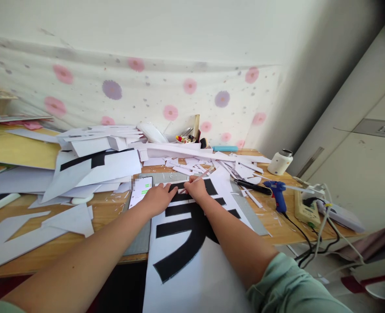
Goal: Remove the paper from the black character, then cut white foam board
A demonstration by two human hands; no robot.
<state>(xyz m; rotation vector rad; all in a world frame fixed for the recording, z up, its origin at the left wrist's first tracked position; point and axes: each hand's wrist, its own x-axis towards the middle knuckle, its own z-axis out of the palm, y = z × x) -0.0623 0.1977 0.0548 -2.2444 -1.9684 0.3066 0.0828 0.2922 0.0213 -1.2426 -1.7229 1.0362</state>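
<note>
A long white sheet (195, 278) with thick black character strokes (179, 256) lies over a grey mat (138, 239) and hangs past the table's front edge. My left hand (159, 199) rests flat on its upper left part, fingers spread. Just to the right, my right hand (196, 188) is closed around a thin pen-like tool (205, 173), its lower end near a black stroke. The tool's tip is too small to make out. A phone (141, 189) with a lit screen lies left of my left hand.
White scraps (192, 165) and stacked sheets (104, 171) cover the back and left. At the right are a black cutter (252, 187), a blue glue gun (278, 195), a white jar (280, 162) and a power strip (306, 208) with cables.
</note>
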